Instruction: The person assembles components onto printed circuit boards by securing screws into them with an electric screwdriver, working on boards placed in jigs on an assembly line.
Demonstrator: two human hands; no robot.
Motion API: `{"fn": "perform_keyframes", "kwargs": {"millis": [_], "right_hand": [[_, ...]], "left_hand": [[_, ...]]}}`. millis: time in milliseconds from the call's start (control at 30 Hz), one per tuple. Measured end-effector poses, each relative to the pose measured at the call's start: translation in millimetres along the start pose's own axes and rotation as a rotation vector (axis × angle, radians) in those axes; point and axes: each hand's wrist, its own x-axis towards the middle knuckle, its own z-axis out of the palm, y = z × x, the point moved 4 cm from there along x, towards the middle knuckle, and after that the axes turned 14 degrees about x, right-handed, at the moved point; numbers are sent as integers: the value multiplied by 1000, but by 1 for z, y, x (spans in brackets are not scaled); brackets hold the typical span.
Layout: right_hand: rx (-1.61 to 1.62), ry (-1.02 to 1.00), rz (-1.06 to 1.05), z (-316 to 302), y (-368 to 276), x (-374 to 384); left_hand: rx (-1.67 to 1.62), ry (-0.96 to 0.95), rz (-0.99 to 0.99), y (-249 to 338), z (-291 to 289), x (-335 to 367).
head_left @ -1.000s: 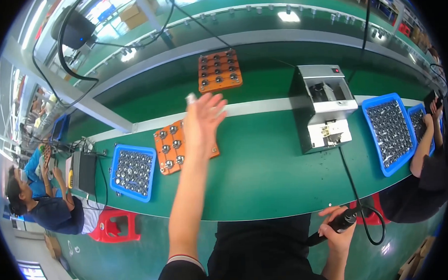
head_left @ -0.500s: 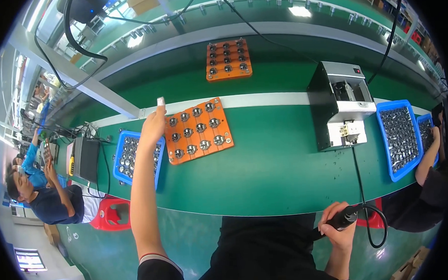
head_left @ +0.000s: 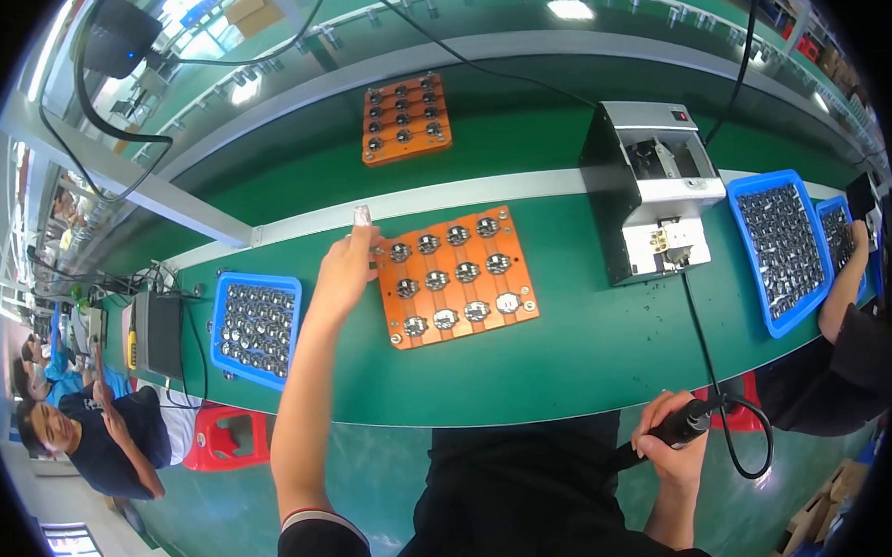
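Head view: orange plate [head_left: 457, 296] with round metal parts [head_left: 437, 278] sits mid-frame on the green surface [head_left: 569, 358]. Likely stiff, fairly weighty; parts look smooth and might spill if tipped, so you'd best take the bare side edges and keep it level. Your left hand [head_left: 343, 273] is at its upper-left edge, plate just right of the fingers; can't tell if they're pinching it. Your right hand [head_left: 676, 452], lower right, has fingers wrapped round a black corded tool [head_left: 683, 424], well apart from the plate.
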Motion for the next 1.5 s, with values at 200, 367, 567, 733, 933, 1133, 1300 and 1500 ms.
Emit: {"fn": "perform_keyframes", "kwargs": {"millis": [200, 367, 567, 733, 933, 1133, 1300, 1500], "right_hand": [[-7, -11, 8, -3, 1, -3], [84, 23, 44, 3, -2, -2], [83, 9, 91, 3, 4, 2], [56, -16, 124, 11, 15, 9], [8, -38, 139, -11, -1, -1], [-31, -127, 148, 18, 13, 13], [-25, -143, 139, 24, 16, 19], [-35, -144, 139, 22, 18, 17]], "left_hand": [[-85, -62, 86, 13, 31, -13], [-143, -61, 124, 20, 44, -14], [-219, -79, 183, 29, 62, -21], [-281, -59, 223, 14, 64, -31], [-298, 49, 292, 42, 104, -46], [-467, 178, 207, 24, 97, -77], [-625, 198, 242, 26, 117, -81], [-638, 222, 296, 23, 128, -77]]}}
